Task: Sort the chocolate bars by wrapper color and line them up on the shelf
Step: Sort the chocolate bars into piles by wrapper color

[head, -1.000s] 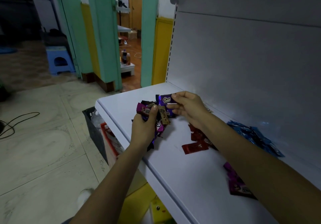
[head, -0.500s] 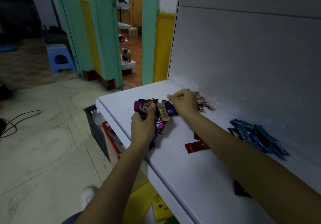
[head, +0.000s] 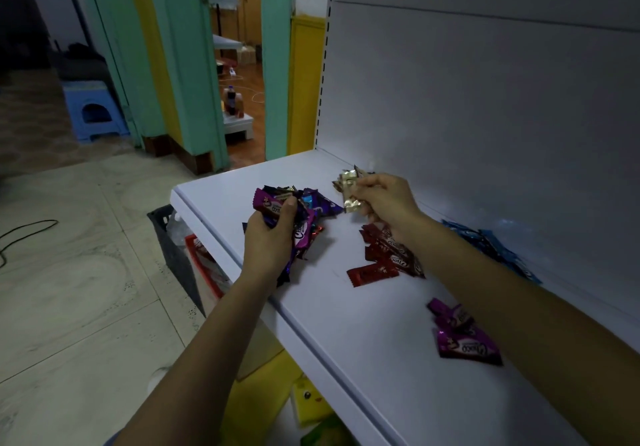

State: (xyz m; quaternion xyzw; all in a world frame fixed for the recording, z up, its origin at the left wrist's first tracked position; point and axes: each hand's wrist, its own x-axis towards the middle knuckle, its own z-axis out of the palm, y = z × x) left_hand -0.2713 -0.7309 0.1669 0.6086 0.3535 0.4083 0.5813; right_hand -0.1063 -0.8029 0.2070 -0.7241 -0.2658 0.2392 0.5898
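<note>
My left hand [head: 272,238] grips a mixed bunch of chocolate bars [head: 298,208], mostly purple and dark wrappers, above the left end of the white shelf [head: 346,310]. My right hand [head: 386,200] pinches a gold-wrapped bar [head: 349,191] near the shelf's back panel. Red bars [head: 384,260] lie in a group mid-shelf, partly under my right wrist. Blue bars [head: 495,245] lie along the back, partly hidden by my right forearm. Two or three magenta bars [head: 464,340] lie nearer to me on the shelf.
A dark crate [head: 173,238] stands on the tiled floor below the shelf's left end, with red packaging beside it. Yellow items [head: 308,400] sit on a lower level. A blue stool [head: 91,111] and a doorway lie further off.
My right hand has drawn a gold bar out of the bunch and carried it right toward the back panel. The view shifted, so the magenta bars show again.
</note>
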